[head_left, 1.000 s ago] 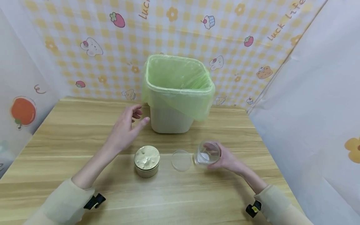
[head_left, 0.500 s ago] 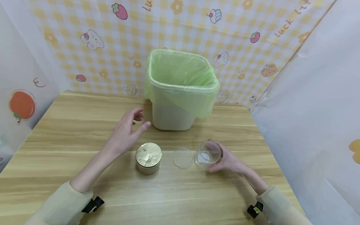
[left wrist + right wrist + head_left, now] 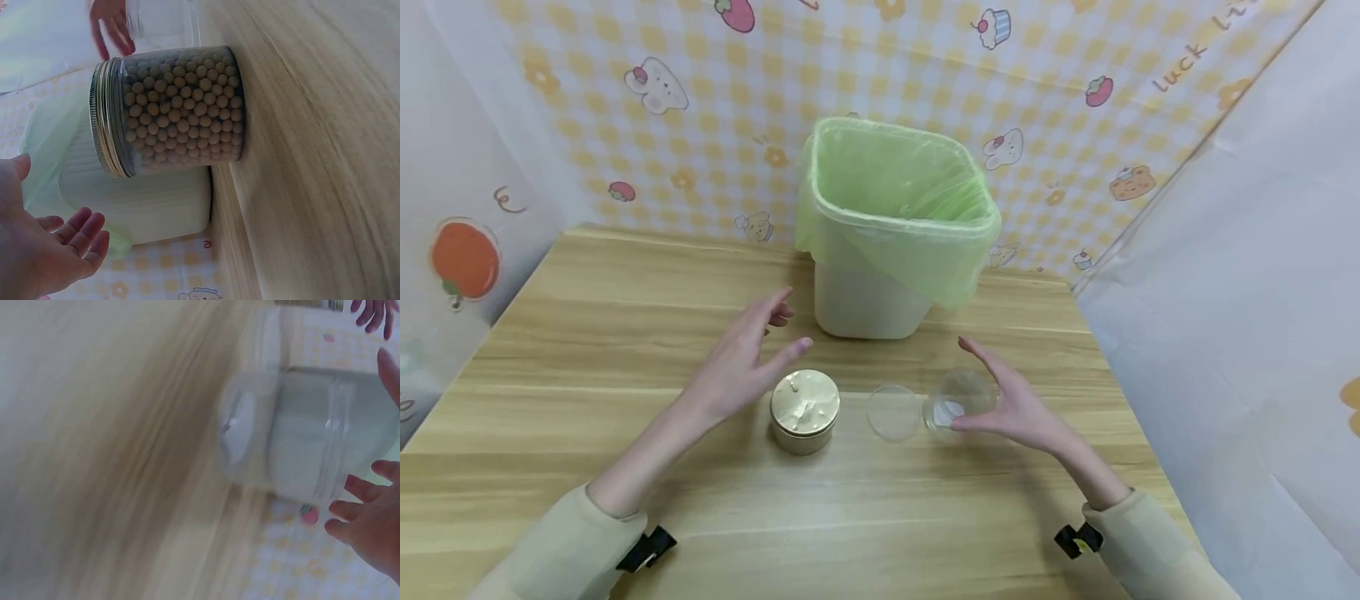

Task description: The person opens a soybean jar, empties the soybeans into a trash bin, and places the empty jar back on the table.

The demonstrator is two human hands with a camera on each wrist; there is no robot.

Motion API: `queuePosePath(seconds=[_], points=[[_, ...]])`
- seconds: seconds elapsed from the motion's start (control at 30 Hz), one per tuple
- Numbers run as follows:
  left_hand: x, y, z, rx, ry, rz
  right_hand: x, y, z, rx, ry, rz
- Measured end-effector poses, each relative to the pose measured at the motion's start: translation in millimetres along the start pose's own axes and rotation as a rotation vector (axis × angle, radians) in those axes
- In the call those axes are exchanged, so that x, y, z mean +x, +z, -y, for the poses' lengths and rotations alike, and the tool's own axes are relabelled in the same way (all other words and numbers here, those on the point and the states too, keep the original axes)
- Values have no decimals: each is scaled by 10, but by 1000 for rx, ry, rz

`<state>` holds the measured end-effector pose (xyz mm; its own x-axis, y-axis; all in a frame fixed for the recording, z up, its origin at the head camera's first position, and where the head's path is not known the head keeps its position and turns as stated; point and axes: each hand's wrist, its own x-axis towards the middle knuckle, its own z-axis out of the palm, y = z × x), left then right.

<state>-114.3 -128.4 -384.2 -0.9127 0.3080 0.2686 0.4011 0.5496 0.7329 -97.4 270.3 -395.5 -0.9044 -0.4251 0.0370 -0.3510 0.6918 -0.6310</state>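
Observation:
My left hand (image 3: pixel 737 367) hovers just left of and above a jar (image 3: pixel 805 417) with a dented gold lid, fingers relaxed and holding nothing. In the left wrist view this jar (image 3: pixel 181 112) is see-through and packed with small round tan balls, possibly beans. My right hand (image 3: pixel 1018 404) is spread above and to the right of a clear empty jar (image 3: pixel 953 393). The right wrist view, somewhat blurred, has the clear jar (image 3: pixel 300 437) upright and uncapped, with a white patch at its base and my fingers apart from it. A thin clear disc lid (image 3: pixel 893 414) lies flat between the jars.
Behind the jars stands a pale bin (image 3: pixel 872 292) lined with a light green bag (image 3: pixel 895 242) folded over its rim. A checked, patterned cloth (image 3: pixel 700 125) covers the wall behind the wooden table (image 3: pixel 820 533). White sheets hang along both sides.
My right hand has let go of the clear jar and lifted slightly, its fingers spreading. The left hand stays close to the gold-lidded jar. The head view has tilted down a little.

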Motion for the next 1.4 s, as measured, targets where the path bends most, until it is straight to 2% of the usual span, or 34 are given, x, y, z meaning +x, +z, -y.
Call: queuePosePath(seconds=[0.13,0.27,0.43,0.67,0.9,1.13,1.4], points=[[-25,6,-5,12,-9,26,88,75,230,-70,-25,-11],[-59,29,3,21,-15,61,169,217,430,-136,-99,-14],[-98,73,21,28,-13,94,263,427,615,-159,-160,10],[-163,131,51,35,-17,137,375,703,753,-64,-124,93],[-227,189,90,64,-2,188,514,951,791,-7,-79,150],[-276,248,128,103,64,196,632,1091,804,85,-84,199],[-357,265,157,141,54,256,771,1245,839,183,-104,263]])
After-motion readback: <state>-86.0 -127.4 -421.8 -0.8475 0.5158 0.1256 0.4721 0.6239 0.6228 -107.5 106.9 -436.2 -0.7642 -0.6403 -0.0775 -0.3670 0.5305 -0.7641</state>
